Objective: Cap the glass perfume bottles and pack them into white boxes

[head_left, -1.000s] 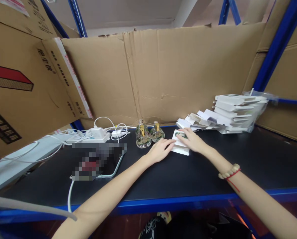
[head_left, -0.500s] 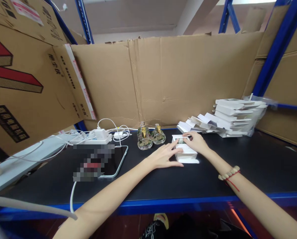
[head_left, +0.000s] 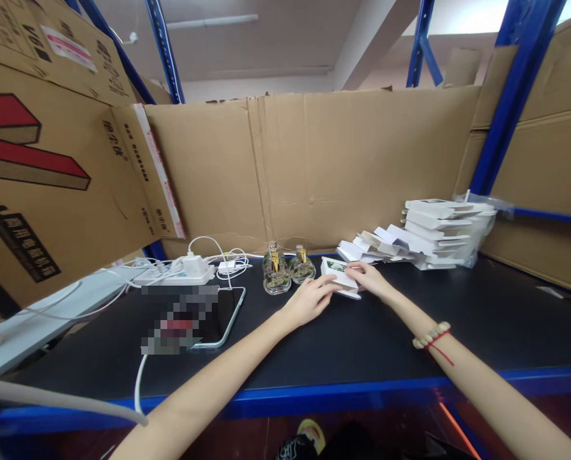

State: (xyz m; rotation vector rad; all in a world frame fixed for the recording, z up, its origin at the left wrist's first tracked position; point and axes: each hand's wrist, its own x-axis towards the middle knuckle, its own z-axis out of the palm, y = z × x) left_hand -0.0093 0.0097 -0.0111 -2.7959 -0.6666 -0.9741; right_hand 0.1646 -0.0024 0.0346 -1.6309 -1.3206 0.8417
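A small white cardboard box (head_left: 343, 279) with a green printed or see-through patch on its upper face is between my two hands, slightly turned. My left hand (head_left: 309, 300) holds its near left side, with the fingers over the edge. On its right side, my right hand (head_left: 370, 280) grips it, fingertips near the patch. Glass perfume bottles with gold necks stand just left of the box: a front one (head_left: 276, 278), one at the right (head_left: 301, 267) and one partly hidden behind. What is inside the box I cannot tell.
Flattened and half-folded white cartons (head_left: 376, 246) lie at the back right beside a tall stack of white boxes (head_left: 436, 233). A tablet (head_left: 228, 319) and a power strip (head_left: 190, 275) with tangled cables lie at the left. Cardboard walls (head_left: 362, 166) enclose the black table (head_left: 391, 345).
The box has shifted left and away from me, closer to the bottles, and turned a little. My left fingers, spread before, have drawn together onto it. The camera view has tilted slightly up.
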